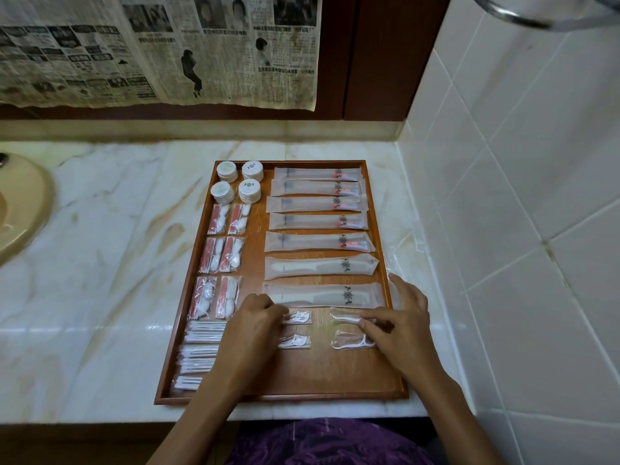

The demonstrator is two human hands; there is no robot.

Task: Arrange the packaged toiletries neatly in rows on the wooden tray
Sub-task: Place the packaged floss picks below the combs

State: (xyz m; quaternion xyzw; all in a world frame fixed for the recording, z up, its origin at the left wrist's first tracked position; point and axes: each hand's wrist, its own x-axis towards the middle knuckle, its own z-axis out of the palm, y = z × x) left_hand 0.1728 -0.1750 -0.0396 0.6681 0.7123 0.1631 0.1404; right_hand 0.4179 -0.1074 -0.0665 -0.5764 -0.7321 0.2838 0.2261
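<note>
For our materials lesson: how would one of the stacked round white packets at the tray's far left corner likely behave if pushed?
The round white packets sit in four short stacks on the wooden tray, so a sideways push would probably topple or shear a stack. Each looks small and flat, so likely light. On edge, one might roll.

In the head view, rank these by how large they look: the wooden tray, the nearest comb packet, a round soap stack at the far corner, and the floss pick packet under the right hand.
1. wooden tray
2. comb packet
3. floss pick packet and soap stack: similar, and the soap's distance makes ranking unsure.
</note>
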